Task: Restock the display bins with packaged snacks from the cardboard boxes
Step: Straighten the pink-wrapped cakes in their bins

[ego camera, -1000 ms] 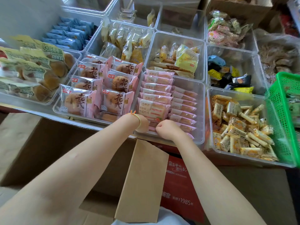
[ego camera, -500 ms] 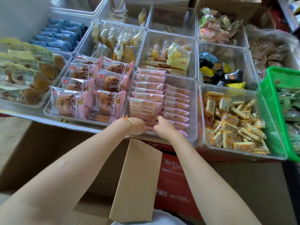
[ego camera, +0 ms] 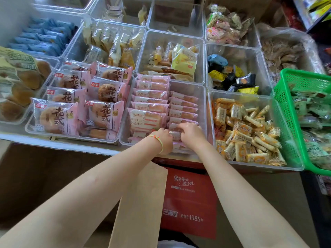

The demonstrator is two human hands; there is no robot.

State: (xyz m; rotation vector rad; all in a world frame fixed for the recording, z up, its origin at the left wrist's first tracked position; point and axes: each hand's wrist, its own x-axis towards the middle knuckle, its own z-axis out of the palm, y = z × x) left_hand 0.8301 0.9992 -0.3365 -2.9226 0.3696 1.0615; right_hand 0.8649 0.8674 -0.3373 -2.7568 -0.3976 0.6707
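Both my hands have moved further into the clear bin [ego camera: 203,97] since a second ago, from its near rim to the right-hand row of pink packets [ego camera: 182,108]. Left hand [ego camera: 165,140], string bracelet on the wrist, and right hand [ego camera: 190,133] are both curled round the nearest packets of that row, gripping them, almost touching each other. Left row of the bin is full, one larger pink pack [ego camera: 146,120] standing at its front. Cardboard box flap [ego camera: 139,208] and red carton [ego camera: 189,203] sit below the bin. Rice-roll bin [ego camera: 286,140] just right of it.
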